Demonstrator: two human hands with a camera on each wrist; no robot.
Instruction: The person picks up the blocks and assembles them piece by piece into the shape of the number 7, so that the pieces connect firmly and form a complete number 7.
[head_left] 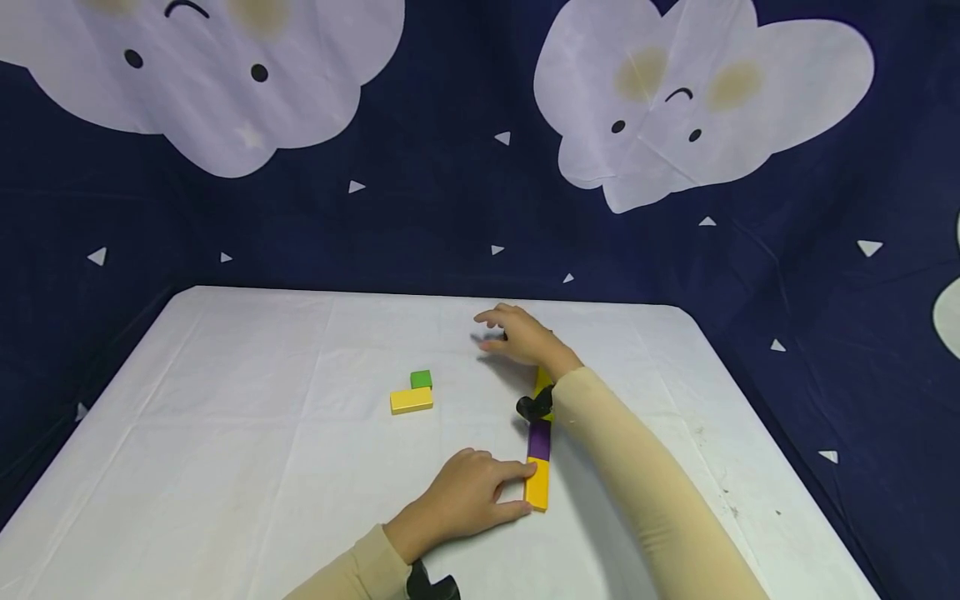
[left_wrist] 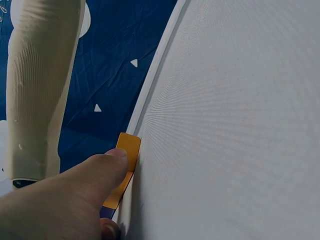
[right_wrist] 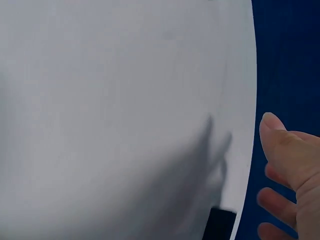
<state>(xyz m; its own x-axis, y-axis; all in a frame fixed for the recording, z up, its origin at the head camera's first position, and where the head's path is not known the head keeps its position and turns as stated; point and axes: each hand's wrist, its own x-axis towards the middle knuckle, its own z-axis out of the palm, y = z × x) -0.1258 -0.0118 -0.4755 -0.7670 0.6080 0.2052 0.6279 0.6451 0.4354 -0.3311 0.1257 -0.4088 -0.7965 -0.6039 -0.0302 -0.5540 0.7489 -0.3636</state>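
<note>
My left hand (head_left: 468, 493) pinches the orange-yellow block (head_left: 537, 486) at the near end of a row, its thumb lying across that block in the left wrist view. A purple block (head_left: 539, 440) comes directly after it, then yellow (head_left: 543, 381), partly hidden by the right wrist and its black camera mount. Over the far part of the table is my right hand (head_left: 525, 337), fingers spread and loosely bent around nothing. A dark block (right_wrist: 220, 223) shows low in the right wrist view, short of that hand's fingers.
Left of the row, a small green block (head_left: 421, 379) stands against a yellow block (head_left: 411, 401). All lie on a white-covered table (head_left: 225, 400). Behind its far edge hangs a dark blue curtain (head_left: 435, 225) with cloud faces.
</note>
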